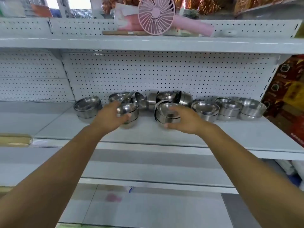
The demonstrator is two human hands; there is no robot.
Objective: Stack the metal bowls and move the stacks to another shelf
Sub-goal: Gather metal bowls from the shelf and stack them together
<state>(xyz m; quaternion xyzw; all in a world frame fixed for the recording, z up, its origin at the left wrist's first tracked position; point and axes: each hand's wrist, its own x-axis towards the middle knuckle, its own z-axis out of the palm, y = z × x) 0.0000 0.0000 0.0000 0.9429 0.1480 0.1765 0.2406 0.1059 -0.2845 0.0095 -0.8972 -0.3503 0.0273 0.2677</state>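
Observation:
Several shiny metal bowls stand in a row along the back of the white middle shelf [164,135]. My left hand [113,116] is wrapped around a small stack of bowls [131,112] left of centre. My right hand [184,121] grips another short stack [166,112] at the centre, thumb under its front. A stack [88,106] stands at the far left of the row. Tipped, jumbled bowls [164,97] lie behind my hands. Further stacks [205,111] [228,109] [251,109] stand to the right.
A pegboard back wall [164,74] rises behind the bowls. The shelf above carries a pink fan [156,15] and packets. Red and gold packaging [287,99] borders the shelf on the right. Lower white shelves [148,178] lie under my arms. A wooden board [14,139] sits at the left.

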